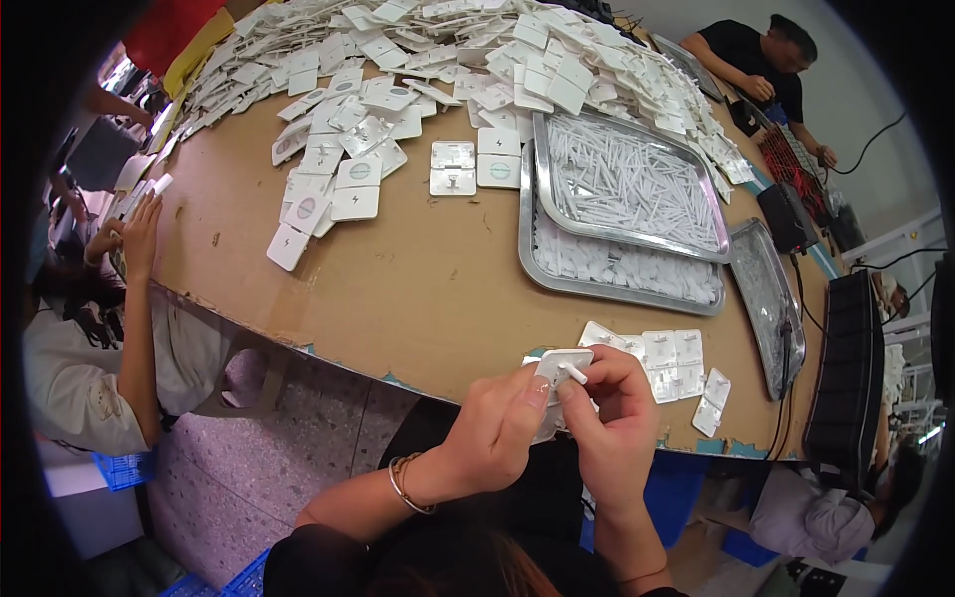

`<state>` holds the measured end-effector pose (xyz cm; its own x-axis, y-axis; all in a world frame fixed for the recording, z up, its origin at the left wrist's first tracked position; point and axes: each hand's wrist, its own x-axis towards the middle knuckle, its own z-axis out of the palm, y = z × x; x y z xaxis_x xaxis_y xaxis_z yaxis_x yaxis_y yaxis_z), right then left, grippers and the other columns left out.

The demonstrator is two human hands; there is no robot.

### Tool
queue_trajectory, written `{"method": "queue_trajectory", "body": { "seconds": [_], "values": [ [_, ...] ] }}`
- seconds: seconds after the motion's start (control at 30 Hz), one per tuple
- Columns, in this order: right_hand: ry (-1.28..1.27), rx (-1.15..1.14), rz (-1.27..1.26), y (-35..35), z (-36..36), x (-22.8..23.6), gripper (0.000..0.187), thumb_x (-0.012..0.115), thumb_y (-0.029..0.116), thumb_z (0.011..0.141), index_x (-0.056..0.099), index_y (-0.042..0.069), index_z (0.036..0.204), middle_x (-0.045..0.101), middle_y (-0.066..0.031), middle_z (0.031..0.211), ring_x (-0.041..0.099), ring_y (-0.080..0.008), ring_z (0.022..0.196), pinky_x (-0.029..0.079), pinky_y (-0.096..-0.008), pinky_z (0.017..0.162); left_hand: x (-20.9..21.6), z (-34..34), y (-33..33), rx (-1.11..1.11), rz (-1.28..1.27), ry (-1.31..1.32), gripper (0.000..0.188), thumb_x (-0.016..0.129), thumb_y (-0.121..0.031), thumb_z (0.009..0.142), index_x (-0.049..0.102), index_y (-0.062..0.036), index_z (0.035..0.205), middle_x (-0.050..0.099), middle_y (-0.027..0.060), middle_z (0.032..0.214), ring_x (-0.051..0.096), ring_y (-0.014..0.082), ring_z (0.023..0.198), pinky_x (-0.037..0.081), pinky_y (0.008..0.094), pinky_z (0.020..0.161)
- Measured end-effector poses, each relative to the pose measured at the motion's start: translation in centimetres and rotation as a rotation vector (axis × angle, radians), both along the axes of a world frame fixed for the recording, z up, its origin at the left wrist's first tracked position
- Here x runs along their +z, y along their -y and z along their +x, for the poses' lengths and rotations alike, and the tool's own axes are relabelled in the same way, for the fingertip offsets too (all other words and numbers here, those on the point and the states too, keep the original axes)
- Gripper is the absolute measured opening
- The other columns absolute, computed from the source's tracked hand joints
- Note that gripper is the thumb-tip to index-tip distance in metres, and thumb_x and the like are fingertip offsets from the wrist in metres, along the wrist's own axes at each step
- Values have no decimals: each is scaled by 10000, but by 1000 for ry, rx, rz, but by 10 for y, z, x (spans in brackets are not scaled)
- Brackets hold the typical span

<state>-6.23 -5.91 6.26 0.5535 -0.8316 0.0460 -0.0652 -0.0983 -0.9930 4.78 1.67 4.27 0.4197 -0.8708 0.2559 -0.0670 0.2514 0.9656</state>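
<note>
Close to my body, over the table's front edge, my left hand (495, 428) grips a white hinged plastic plate (553, 370) with its fingers wrapped round it. My right hand (612, 423) pinches a small white plastic stick (570, 372) against the face of that plate. Part of the plate is hidden behind my fingers. Just beyond my right hand lie several similar white plates (674, 360), inner sides up, and one more plate (710, 402) sits apart at the right.
A metal tray of thin white sticks (637, 184) rests on another tray of small white pieces (617, 264). White plates (398, 50) are heaped at the back. An empty metal tray (761, 308) stands right. Co-workers sit at left (109, 368) and far right (766, 60).
</note>
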Motion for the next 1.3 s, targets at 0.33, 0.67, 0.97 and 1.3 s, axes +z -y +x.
{"method": "queue_trajectory", "body": {
  "seconds": [0.33,0.67,0.97,1.3],
  "values": [
    [231,-43,371,0,5,3,379,601,-74,801,384,4,1103,552,-132,1022,581,-155,899,485,-245,731,2,1,2,-6,22,76,283,364,-167,949,542,52,962,566,179,698,561,306,582,435,363,540],
    [274,-34,422,-2,3,-1,371,594,-83,806,384,5,1099,525,-137,1068,576,-158,932,504,-242,722,6,5,2,-40,54,58,311,360,-166,951,555,71,1003,582,195,722,571,319,589,447,359,551],
    [296,-24,441,-1,-2,1,360,593,-91,803,385,9,1080,509,-134,1088,566,-157,963,504,-248,756,7,1,2,-44,70,46,299,368,-158,944,560,65,997,584,187,706,577,322,590,450,364,550],
    [290,-39,556,1,1,-13,294,575,-75,815,410,40,1029,526,-77,1019,559,-105,874,487,-222,720,-2,-2,1,17,80,196,239,437,-134,915,569,47,1000,590,162,725,577,330,634,448,392,571]
  ]
}}
